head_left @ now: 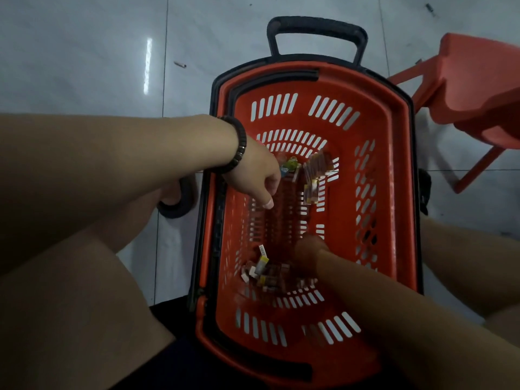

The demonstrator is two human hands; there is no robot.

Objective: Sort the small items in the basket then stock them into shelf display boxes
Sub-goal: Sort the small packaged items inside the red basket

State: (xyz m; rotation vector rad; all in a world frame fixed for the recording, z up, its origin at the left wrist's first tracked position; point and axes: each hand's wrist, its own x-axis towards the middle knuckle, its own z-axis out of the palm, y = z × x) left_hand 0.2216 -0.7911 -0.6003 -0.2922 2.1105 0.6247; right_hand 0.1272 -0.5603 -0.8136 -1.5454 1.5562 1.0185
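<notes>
A red shopping basket (394, 153) with black trim stands on the floor between my knees. Small wrapped items lie in two groups on its bottom: brown and red packets (315, 175) at the far end and a pile of small boxes and packets (264, 273) at the near end. My left hand (253, 175), with a dark bead bracelet on the wrist, reaches in from the left. Its fingers curl round a green and yellow packet (289, 165) and the thumb points down. My right hand (311, 249) reaches down beside the near pile; it is blurred and its fingers are hidden.
A red plastic stool (478, 88) stands at the right, close to the basket's far corner. The basket's black pull handle (318, 32) sticks out at the far end. The floor (84, 52) is pale grey tile with small bits of litter on it.
</notes>
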